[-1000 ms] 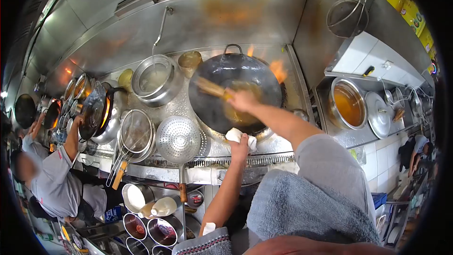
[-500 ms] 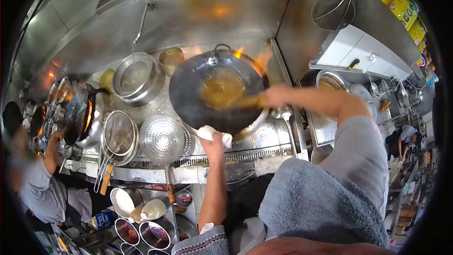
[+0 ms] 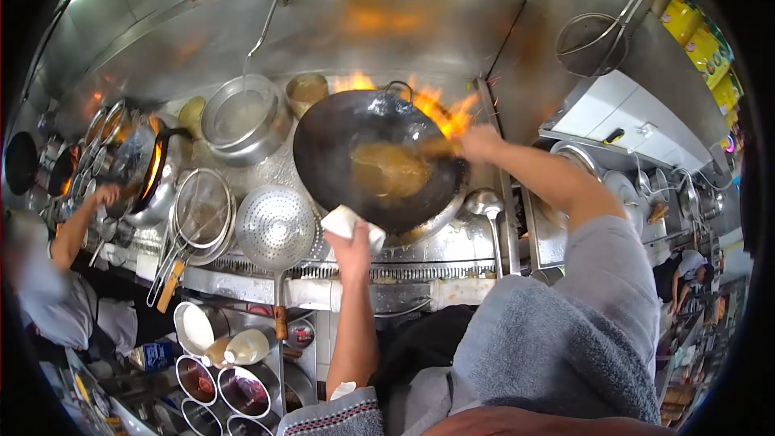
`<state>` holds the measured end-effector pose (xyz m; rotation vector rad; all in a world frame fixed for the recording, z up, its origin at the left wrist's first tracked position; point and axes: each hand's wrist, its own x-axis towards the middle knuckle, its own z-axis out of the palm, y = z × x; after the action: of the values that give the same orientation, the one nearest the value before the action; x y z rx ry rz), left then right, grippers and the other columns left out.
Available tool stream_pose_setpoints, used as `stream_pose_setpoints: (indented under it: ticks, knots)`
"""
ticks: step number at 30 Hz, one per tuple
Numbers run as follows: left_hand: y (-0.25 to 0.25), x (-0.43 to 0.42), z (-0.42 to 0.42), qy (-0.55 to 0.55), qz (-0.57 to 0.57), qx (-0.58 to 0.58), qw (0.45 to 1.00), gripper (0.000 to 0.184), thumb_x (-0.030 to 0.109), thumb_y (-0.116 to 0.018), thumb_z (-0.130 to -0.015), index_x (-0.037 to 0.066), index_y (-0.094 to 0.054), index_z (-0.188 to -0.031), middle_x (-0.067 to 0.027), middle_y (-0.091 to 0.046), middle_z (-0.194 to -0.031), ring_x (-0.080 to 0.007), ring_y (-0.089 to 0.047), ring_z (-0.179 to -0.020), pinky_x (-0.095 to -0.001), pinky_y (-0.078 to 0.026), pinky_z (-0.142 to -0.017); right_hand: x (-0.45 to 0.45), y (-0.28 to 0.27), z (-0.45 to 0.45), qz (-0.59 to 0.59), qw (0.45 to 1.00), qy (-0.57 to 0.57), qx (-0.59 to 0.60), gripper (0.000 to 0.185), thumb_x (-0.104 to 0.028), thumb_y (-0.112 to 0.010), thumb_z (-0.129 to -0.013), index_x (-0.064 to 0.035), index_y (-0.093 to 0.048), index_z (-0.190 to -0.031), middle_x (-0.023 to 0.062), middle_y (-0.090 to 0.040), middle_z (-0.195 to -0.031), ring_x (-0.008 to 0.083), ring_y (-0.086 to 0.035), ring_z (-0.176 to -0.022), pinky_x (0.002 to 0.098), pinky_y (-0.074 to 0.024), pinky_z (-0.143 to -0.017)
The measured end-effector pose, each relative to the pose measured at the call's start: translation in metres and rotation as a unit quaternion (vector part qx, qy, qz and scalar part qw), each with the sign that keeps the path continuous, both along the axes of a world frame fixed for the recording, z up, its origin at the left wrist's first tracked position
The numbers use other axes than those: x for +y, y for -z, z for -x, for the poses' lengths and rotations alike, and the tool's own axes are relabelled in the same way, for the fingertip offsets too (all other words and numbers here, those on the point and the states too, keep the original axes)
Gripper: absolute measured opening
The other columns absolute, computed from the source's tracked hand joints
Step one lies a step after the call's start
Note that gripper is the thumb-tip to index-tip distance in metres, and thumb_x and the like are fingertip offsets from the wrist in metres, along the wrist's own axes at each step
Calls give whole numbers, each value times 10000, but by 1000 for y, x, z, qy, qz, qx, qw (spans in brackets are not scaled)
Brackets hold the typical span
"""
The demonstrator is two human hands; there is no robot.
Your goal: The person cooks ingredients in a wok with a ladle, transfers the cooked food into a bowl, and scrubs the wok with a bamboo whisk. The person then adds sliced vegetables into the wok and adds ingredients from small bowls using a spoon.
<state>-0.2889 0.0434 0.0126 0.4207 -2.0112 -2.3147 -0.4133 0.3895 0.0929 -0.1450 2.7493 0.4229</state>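
Observation:
A large black wok (image 3: 339, 186) sits over flames on the range, tilted, with brownish liquid (image 3: 391, 169) pooled in it. At its near-left rim my left hand (image 3: 350, 252) is closed around a folded white cloth (image 3: 343, 222), pressed against the wok's edge. My right hand (image 3: 479, 144) reaches over the right side of the wok. It grips a short brown tool, seemingly a bamboo wok brush (image 3: 437, 148), whose end is blurred above the liquid.
Orange flames (image 3: 452, 117) rise behind the wok. A perforated skimmer (image 3: 274, 226), mesh strainers (image 3: 202, 208) and a steel pot (image 3: 242, 117) stand left. A ladle (image 3: 484, 203) lies right. Several seasoning containers (image 3: 245, 391) are below left. Another person's arm (image 3: 81, 222) works at the far-left wok.
The wok has tipped and the liquid spreads differently. Flames behind it have grown. My right hand moved up and right with the brush; the cloth in my left hand shifted slightly.

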Motion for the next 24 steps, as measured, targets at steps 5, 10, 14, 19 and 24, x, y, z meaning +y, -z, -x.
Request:
stream_pose_setpoints:
  ticks: [5, 10, 14, 19, 24]
  knots:
    - [34, 24, 12, -20, 95, -95, 991, 570, 117, -624, -742, -98, -364, -1201, -231, -561, -1063, -293, -571, -976, -383, -450, -907, -108, 58, 55, 255, 946, 173, 99, 487, -467, -525, -909, -231, -516, -1335, 143, -690, -1048, 339, -657, -995, 482, -516, -843]
    - [18, -18, 33, 54, 67, 5, 996, 298, 46, -590, -725, -49, -524, -1000, -131, -619, -895, -220, -617, -778, -344, -510, -687, -159, 59, -19, 356, 931, 76, -26, 554, -475, -497, -915, -238, -453, -1413, 172, -640, -1187, 362, -613, -1084, 473, -485, -918]
    - [-5, -47, 56, 58, 33, -26, 997, 227, 25, -574, -732, -14, -553, -954, -95, -620, -820, -181, -614, -677, -328, -500, -568, -79, -1, -72, 217, 963, -42, -154, 549, -510, -502, -886, -284, -486, -1386, 121, -631, -1231, 326, -608, -1118, 466, -492, -907]
    - [2, -58, 73, 110, -25, -99, 989, 197, 38, -567, -736, 42, -564, -933, -49, -584, -743, -167, -572, -584, -317, -451, -474, 1, 25, 28, 77, 995, -57, 2, 473, -468, -512, -890, -293, -546, -1328, 112, -685, -1091, 303, -661, -997, 468, -526, -825]
    - [-1, -72, 82, 182, 67, -157, 968, 234, 41, -583, -744, 46, -559, -977, -53, -597, -768, -169, -578, -599, -319, -456, -477, -133, 98, 48, 309, 933, 158, 95, 512, -475, -518, -908, -258, -490, -1371, 177, -677, -1069, 363, -651, -990, 475, -522, -840]
